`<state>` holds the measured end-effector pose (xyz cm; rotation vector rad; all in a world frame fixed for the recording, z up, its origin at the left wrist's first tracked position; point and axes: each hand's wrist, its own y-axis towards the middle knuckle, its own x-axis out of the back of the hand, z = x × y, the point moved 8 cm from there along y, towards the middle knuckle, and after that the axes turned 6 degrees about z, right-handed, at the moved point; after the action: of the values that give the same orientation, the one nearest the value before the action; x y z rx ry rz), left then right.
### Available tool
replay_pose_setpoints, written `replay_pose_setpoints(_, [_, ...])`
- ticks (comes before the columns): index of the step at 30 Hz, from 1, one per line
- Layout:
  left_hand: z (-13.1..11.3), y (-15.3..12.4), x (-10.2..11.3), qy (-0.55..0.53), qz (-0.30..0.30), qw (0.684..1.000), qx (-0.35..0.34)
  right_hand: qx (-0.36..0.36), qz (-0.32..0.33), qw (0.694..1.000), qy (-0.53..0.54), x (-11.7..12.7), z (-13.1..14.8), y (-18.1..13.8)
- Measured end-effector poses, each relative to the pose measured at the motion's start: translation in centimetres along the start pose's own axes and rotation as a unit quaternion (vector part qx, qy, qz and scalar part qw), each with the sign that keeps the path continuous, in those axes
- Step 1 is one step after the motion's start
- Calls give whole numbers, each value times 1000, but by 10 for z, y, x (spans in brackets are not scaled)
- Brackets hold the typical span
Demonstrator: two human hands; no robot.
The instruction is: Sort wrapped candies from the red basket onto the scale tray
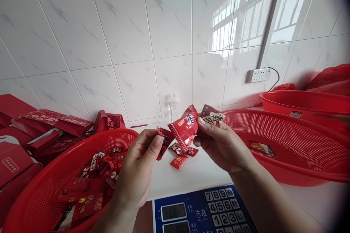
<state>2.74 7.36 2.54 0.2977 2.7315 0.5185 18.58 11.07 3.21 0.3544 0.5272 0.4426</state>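
Observation:
My left hand [143, 164] pinches a small dark red packet [164, 142] between thumb and fingers. My right hand [225, 143] grips a bright red packet [186, 126] together with a brown packet [212, 116], which sticks up behind the thumb. The two hands are held close together, with the red packet's left corner near the one in my left hand. Below and behind them, several small wrapped packets [179, 161] lie on the white surface [164, 182]. Whether the left-hand packet touches the red one I cannot tell.
On the left, a red mesh basket [35, 193] holds several packets, with red boxes [16, 167] behind it. A larger red basket [290, 123] with one packet stands right, another basket [308, 98] beyond. The blue scale [197, 204] is in front, below a wall socket [259, 75].

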Motion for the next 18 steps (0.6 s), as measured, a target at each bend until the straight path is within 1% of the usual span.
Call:
replay_pose_setpoints(5, [6,6,3,-24,-5,1000,9,2,-1,1000,15,0,-1,0])
replay_pose_setpoints(8, [5,7,1,-17,13,1000,5,5,-11,1000,25,2,-1,1])
replay_pose_setpoints(11, [2,4,-1,27,22,999,-11,11,-30,999,32,5,-1,1])
replay_pose_setpoints(13, [0,0,0,54,2,998,-22,20,-39,999,33,7,1,2])
replay_pose_setpoints(15, [-3,-4,1,57,-18,997,-39,33,-48,998,26,9,3,2])
replay_pose_setpoints(18, [-7,-8,-3,67,-7,995,-67,58,-61,996,-1,11,8,2])
